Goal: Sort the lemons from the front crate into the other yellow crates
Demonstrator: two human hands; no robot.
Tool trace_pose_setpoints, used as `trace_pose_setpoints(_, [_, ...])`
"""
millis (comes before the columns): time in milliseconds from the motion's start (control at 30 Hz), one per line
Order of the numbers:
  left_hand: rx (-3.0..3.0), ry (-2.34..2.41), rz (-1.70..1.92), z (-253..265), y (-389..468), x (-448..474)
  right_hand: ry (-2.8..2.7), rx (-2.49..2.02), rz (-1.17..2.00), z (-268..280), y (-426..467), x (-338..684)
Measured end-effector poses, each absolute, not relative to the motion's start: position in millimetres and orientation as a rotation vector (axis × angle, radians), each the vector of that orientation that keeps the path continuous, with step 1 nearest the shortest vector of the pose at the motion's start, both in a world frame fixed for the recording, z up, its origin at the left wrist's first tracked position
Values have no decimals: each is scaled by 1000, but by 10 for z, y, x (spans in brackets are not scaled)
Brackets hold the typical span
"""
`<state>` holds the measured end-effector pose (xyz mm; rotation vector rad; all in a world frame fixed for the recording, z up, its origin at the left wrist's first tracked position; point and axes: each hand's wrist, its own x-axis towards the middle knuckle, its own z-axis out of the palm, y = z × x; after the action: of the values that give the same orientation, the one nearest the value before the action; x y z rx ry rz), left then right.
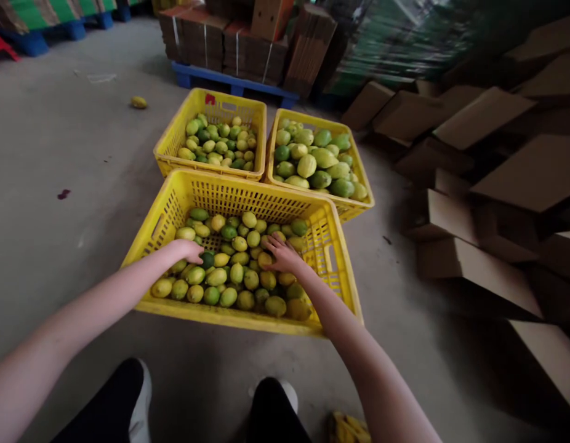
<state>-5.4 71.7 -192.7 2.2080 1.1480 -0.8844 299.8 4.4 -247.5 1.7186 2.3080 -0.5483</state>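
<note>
Yellow and green lemons (237, 272) lie loose in the near yellow plastic crate (248, 317). My left hand (189, 251) reaches into its left half, fingers and thumb closed at the side of a dark green lemon (207, 259); part of the grip is hidden. On the right side of the same crate my right hand (284, 253) rests palm down on the lemons, fingers spread and partly over a yellow lemon (265, 259).
Behind stand two more yellow crates, one with smaller lemons (220, 146), the other with larger ones (325, 158). A single lemon (138, 102) lies on the floor. Cardboard boxes (488, 271) crowd the right; flattened cartons sit on a blue pallet (236, 85).
</note>
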Motion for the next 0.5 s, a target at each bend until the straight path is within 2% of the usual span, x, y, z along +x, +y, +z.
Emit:
trace_pose_setpoints(300, [2259,1114,-586,-2088,613,-81,2298,1712,-478,-2460,0,2964])
trace_pose_setpoints(500, [2363,1140,-611,-2137,715,3,2406,1705,-417,-2494,-15,2953])
